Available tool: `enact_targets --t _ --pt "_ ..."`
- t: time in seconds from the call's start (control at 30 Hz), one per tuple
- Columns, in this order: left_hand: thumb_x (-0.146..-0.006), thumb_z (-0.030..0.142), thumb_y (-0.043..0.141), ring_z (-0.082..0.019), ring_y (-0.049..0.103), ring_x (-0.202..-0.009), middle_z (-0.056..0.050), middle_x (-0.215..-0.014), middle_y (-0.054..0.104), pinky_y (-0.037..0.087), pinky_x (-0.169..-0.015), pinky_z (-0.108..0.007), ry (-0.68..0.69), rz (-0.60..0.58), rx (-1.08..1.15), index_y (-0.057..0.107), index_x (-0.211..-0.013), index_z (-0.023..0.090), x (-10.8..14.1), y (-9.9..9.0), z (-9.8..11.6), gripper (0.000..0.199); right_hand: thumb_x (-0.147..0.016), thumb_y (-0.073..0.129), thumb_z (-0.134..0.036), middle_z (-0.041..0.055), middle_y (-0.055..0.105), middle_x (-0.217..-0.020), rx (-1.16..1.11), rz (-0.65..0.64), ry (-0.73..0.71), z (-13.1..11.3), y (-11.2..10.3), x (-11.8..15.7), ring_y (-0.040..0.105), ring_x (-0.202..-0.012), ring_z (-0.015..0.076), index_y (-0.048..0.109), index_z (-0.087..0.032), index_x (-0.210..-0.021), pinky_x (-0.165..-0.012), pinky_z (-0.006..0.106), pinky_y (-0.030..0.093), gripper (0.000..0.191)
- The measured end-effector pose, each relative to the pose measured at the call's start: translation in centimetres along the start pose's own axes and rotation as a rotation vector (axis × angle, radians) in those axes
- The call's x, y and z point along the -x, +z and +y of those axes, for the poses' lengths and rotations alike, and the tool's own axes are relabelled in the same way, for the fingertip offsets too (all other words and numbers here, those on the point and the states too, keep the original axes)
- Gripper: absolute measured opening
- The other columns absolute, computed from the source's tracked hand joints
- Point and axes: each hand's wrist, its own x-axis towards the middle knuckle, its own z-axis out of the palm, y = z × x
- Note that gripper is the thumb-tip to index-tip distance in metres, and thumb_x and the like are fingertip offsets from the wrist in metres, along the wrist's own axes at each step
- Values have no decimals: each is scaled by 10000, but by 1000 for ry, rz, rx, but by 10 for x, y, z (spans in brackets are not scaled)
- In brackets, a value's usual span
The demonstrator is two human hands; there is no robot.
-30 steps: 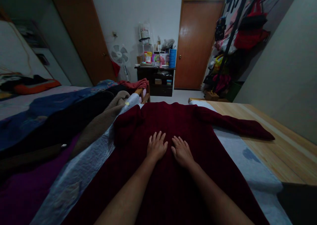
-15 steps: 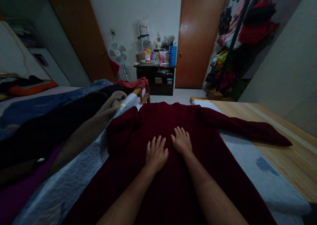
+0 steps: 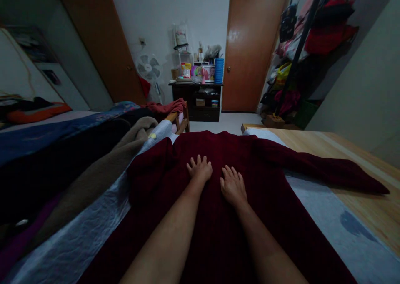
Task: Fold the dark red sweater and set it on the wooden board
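Note:
A dark red long-sleeved garment (image 3: 218, 150) lies spread out over a pale cloth (image 3: 325, 200). Its right sleeve stretches out over a light wooden board, while the left sleeve is bunched beside the body of the garment. My left hand (image 3: 200, 168) rests on the upper part of the garment with its fingers spread. Slightly nearer to me and to the right, my right hand (image 3: 233, 186) lies palm down on the same fabric, fingers extended. Neither hand holds anything.
Left of the garment lie a brown fleece cloth (image 3: 103, 167) and dark clothes. The wooden board (image 3: 331, 144) is at the right. Farther back stand a fan (image 3: 149, 69), a dark cabinet (image 3: 195, 113), a door (image 3: 248, 50) and hanging bags (image 3: 326, 38).
My left hand has moved forward, away from me, and its fingers have spread. My right hand has shifted slightly back and right. The garment looks a little wider in the view.

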Motion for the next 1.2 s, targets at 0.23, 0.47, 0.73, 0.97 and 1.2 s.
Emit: enact_targets --t 0.23,0.47,0.73,0.97,1.2 --pt "-913 523 280 -394 187 -1407 -106 -1535 298 145 -1104 -612 -53 123 -15 384 -1440 224 4 5 -11 615 -923 349 -335 52 381 -1492 -8 -26 11 -1 -3 -1 284 -1386 264 442 -195 -1399 -1118 459 188 505" --pt "-929 458 335 -386 206 -1404 -72 -1520 337 149 -1086 -657 71 102 12 445 -1398 279 2 5 -18 514 -913 336 -246 14 306 -1528 -40 -109 -107 -8 -9 -1 226 -1419 222 358 -240 -1446 -1136 483 164 534" --pt "-893 82 309 -134 398 -1332 -6 -1402 515 253 -1139 -375 354 78 229 517 -1321 238 -9 16 -21 500 -908 318 -147 42 418 -1469 -226 -166 -251 -7 -11 0 327 -1378 186 505 -224 -1334 -1124 451 239 470" --pt "-910 119 332 -155 391 -1340 -24 -1407 509 242 -1143 -376 332 103 240 513 -1319 218 -6 20 -19 458 -925 345 -200 51 304 -1531 -178 -208 -185 -4 -5 -34 236 -1417 223 355 -189 -1446 -1136 448 219 521" --pt "-869 72 333 -158 371 -1350 -32 -1434 477 237 -1147 -383 300 82 215 486 -1346 206 -2 15 -15 519 -973 298 -355 33 256 -1551 -53 -212 -158 -4 3 -92 209 -1425 219 341 -233 -1452 -1136 451 179 496"
